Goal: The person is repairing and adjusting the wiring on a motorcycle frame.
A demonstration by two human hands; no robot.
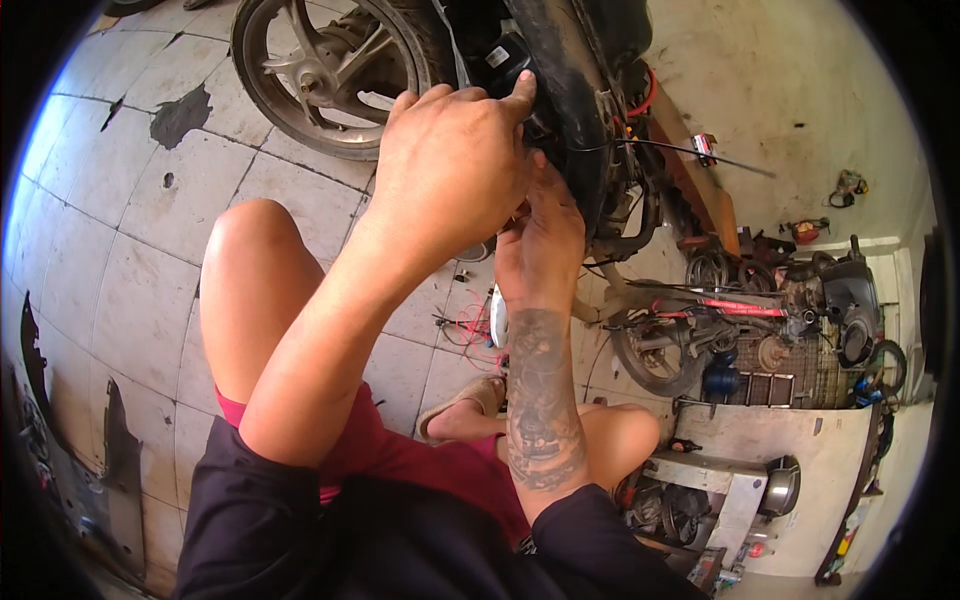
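Observation:
My left hand (448, 170) reaches up across the dark underside of a motorcycle (565, 70), knuckles bent, one fingertip resting near a black part with a small label (505, 57); whatever its fingers grip is hidden. Just below it, my tattooed right hand (540, 240) has its fingers curled up into the same area, mostly behind the left hand, on something I cannot make out. A wheel with a spoked cast rim (310, 82) stands to the left of both hands. A thin black cable (730, 160) sticks out to the right from the bodywork.
Cracked tiles (140, 230) surround my legs. Red wires (470, 330) lie under my hands. At right are a red-and-black bicycle (740, 308), assorted parts and a pale bench (820, 455). A dark panel (120, 480) is at lower left.

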